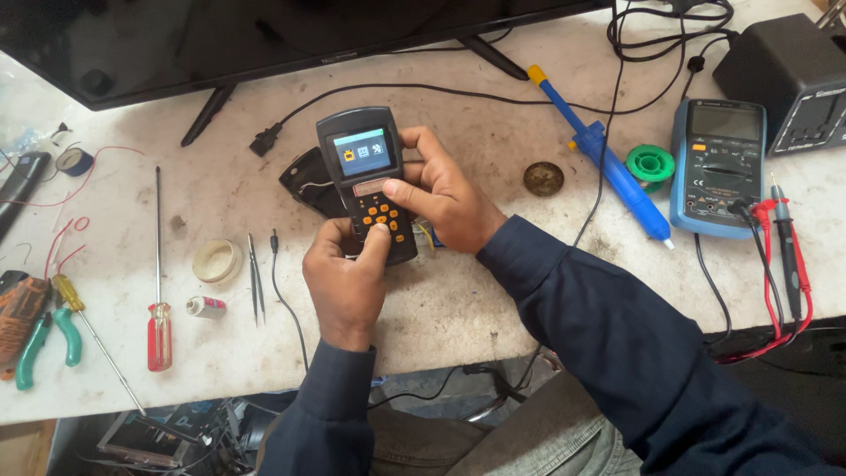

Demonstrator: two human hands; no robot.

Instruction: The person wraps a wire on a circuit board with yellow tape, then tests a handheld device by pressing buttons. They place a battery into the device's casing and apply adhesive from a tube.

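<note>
Both hands grip an upright handheld meter [368,181] above the table's [493,132] near edge: right hand [445,198] clasping its side, left hand [345,278] thumb on its orange keypad.

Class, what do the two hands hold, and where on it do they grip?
Both hands, left and right, hold a black handheld device by its lower keypad half.

handheld meter [368,172] lower half behind fingers [381,240], monitor [220,40] cut off at top edge
</note>
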